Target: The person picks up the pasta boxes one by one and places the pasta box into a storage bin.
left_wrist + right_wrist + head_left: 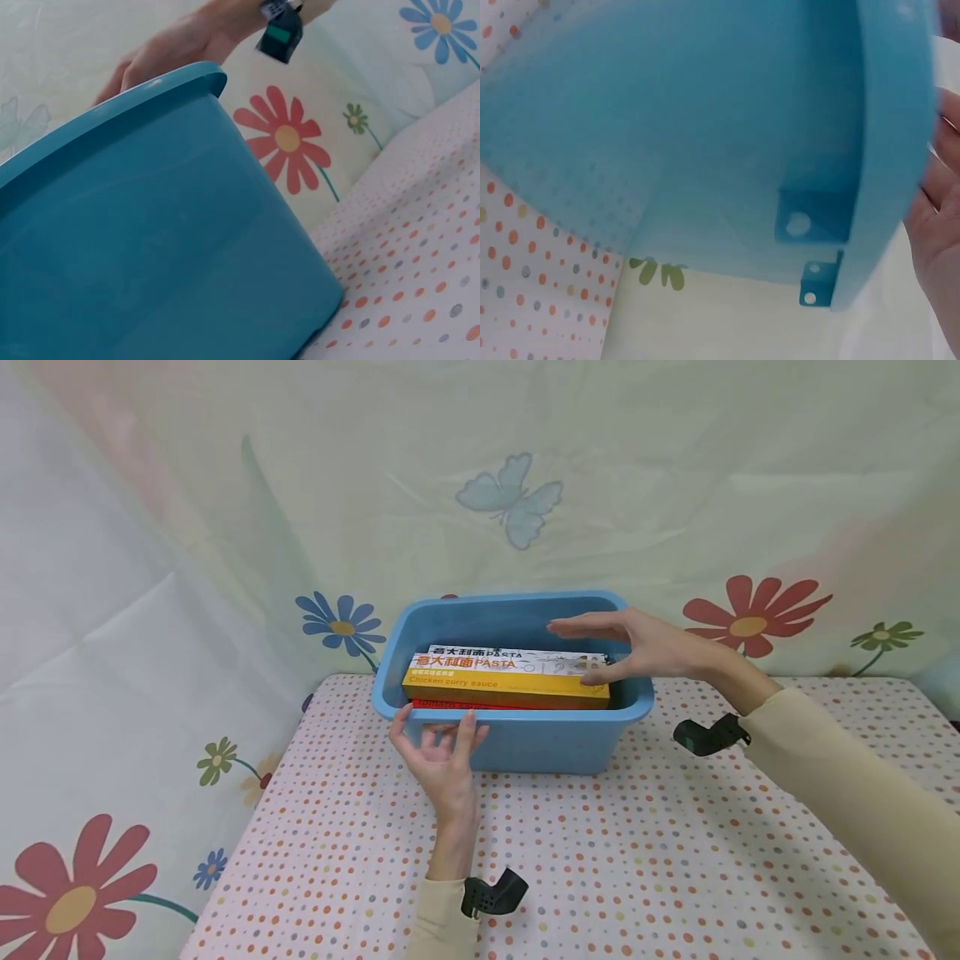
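Observation:
A blue plastic bin (540, 743) stands on the table with several pasta boxes inside. Uppermost lies a yellow chicken curry pasta box (495, 682); behind it a box with black lettering (468, 652) shows, and in front a strip of a red tomato sauce box (465, 704). My left hand (442, 760) is at the front rim, palm up, fingertips right at the edge. Over the bin's right end reaches my right hand (637, 643), fingers extended and thumb spread apart, the thumb overlapping the yellow box's right end. The left wrist view shows the bin's outer wall (150, 240).
A dotted cloth (337, 827) covers the table. Behind and to the left hangs a flower-printed backdrop (637, 485), close to the bin's back side. Small black wrist cameras (495, 893) sit at both sleeves.

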Available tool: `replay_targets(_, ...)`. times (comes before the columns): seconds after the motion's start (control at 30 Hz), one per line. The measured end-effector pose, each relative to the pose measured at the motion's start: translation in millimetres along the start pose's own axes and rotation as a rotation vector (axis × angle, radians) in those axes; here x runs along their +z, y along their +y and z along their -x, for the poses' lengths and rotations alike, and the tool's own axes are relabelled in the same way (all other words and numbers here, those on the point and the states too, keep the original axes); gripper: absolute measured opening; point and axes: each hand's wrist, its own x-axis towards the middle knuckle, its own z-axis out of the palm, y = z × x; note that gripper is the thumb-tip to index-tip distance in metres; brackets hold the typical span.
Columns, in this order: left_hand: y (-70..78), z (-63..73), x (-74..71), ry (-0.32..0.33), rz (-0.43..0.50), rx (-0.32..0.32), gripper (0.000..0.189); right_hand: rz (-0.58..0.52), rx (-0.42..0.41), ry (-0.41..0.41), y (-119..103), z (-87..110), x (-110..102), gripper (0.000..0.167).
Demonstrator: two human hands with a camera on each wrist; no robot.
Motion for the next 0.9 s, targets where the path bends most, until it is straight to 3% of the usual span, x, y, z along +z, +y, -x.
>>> replay_targets(0.3,0.1,-2.0,2.3,-0.014,0.006,-0.019,0.077,0.019,-0.008,0.190,-12,52.8,4,0.075)
replay_targets(0.43,3.2,-0.9,2.3,-0.037,-0.015,-0.077,0.080,0.048,0.022,0.289,-16,81.6,9,0.073)
replay_targets(0.53,12.8,-0.5,-1.5,-0.091,-0.087,-0.153,0.077,0.094,0.020,0.397,-15,104.7,14,0.076)
replay_targets(0.67,41.2,-6.1,-15.7,-0.226,-0.354,-0.263,0.066,0.184,0.037,0.528,-4,129.6,20,0.080)
replay_targets(0.77,70.3,-14.7,-30.9,-0.401,-0.567,-0.314,0.055,0.261,0.090,0.592,10,147.2,25,0.079)
replay_targets(0.83,89.9,-21.6,-42.9,-0.527,-0.649,-0.301,0.049,0.378,0.065,0.612,22,157.3,28,0.064)
replay_targets(0.9,107.3,-28.9,-55.9,-0.627,-0.712,-0.219,0.043,0.529,0.028,0.613,34,166.1,30,0.067)
